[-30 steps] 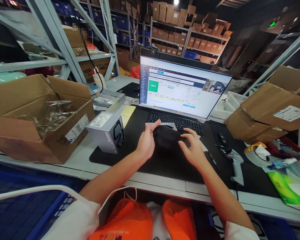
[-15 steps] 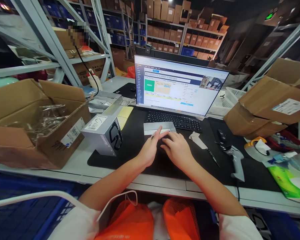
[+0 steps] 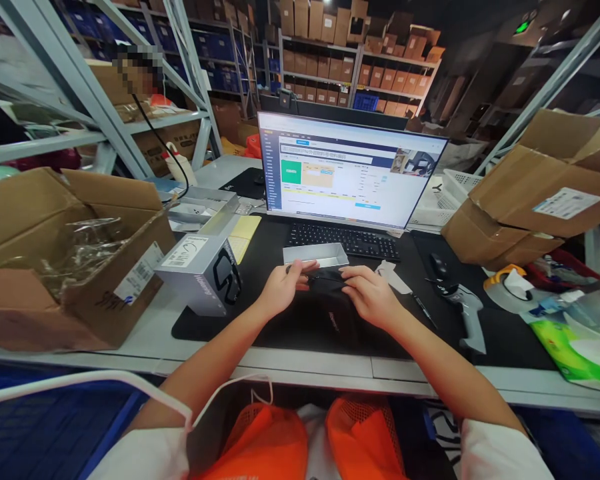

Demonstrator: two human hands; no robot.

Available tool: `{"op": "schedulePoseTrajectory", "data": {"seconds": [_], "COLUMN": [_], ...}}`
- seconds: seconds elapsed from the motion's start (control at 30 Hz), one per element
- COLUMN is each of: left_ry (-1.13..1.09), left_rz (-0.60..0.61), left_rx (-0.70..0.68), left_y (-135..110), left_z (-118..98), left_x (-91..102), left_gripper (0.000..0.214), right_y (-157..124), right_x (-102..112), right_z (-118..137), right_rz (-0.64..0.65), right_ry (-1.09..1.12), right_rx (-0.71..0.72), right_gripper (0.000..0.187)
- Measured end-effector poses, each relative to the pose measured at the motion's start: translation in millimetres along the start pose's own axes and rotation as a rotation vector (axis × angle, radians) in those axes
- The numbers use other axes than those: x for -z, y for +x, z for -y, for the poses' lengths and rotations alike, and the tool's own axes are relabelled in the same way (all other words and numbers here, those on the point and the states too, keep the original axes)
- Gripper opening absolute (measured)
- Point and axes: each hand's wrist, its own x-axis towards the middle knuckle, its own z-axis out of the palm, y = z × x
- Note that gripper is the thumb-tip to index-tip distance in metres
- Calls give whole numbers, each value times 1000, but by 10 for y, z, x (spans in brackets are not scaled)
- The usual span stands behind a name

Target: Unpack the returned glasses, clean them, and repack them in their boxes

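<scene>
A black pouch (image 3: 330, 317) with small pale lettering hangs over the black desk mat in front of me. My left hand (image 3: 281, 288) pinches the left end of its upper edge. On the right end of that edge, the fingers of my right hand (image 3: 371, 295) are closed. Just beyond the pouch lies an open shallow grey box tray (image 3: 313, 253). To the left of my hands stands a closed grey box (image 3: 200, 275) with a black picture on its side and a white label on top.
A monitor (image 3: 350, 173) and keyboard (image 3: 343, 241) stand behind. An open carton (image 3: 70, 267) with clear plastic is at left. A barcode scanner (image 3: 467, 317), pen (image 3: 424, 309), mouse (image 3: 439, 267), tape roll (image 3: 507, 287) and stacked cartons (image 3: 535, 187) occupy the right.
My hands, close together before, have moved apart. The black pouch now shows clearly, stretched between them. The view has shifted slightly.
</scene>
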Motion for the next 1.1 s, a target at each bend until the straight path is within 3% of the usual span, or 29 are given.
{"op": "schedulePoseTrajectory", "data": {"seconds": [0.07, 0.17, 0.23, 0.3, 0.4, 0.5, 0.53, 0.57, 0.67, 0.7, 0.73, 0.77, 0.83, 0.9, 1.0, 1.1], "left_ry": [-80, -120, -5, 173, 308, 54, -84, -215, -441, -470, -488, -499, -506, -491, -389, -151], "left_rz": [23, 150, 264, 301, 203, -66, -182, -284, -428, -430, -422, -414, -415, -422, -381, -356], "left_rx": [-23, -180, -267, -315, -364, -332, -298, -258, -171, -163, -155, -145, -115, -95, -127, -235], "left_y": [32, 45, 52, 94, 253, 481, 552, 614, 713, 717, 710, 694, 656, 627, 617, 635], "left_z": [3, -91, -219, -351, -437, -324, -257, -186, 3, 47, 81, 108, 146, 187, 276, 386], "left_x": [10, 26, 45, 70, 120, 186, 209, 230, 269, 270, 266, 257, 233, 215, 229, 282], "left_gripper": [70, 73, 80, 82, 64, 59, 59, 58, 51, 48, 46, 44, 42, 41, 45, 46], "right_y": [45, 175, 296, 427, 586, 618, 597, 566, 459, 433, 414, 401, 390, 387, 384, 376], "right_x": [7, -16, -45, -67, -31, 69, 89, 89, -39, -117, -202, -288, -446, -568, -685, -739], "right_z": [-10, -73, -150, -228, -242, -63, 15, 84, 123, 68, -16, -119, -346, -544, -739, -866], "right_rz": [-21, -17, -10, -17, -107, -291, -268, -167, 382, 492, 513, 454, 220, 1, -196, -340], "right_ry": [23, 81, 126, 145, 99, 85, 130, 199, 369, 363, 330, 292, 306, 489, 778, 833], "right_rx": [-43, -144, -172, -177, -201, -290, -318, -341, -424, -480, -549, -621, -740, -813, -852, -893], "right_gripper": [9, 11, 13, 14, 14, 21, 25, 30, 38, 38, 37, 38, 46, 55, 66, 81]}}
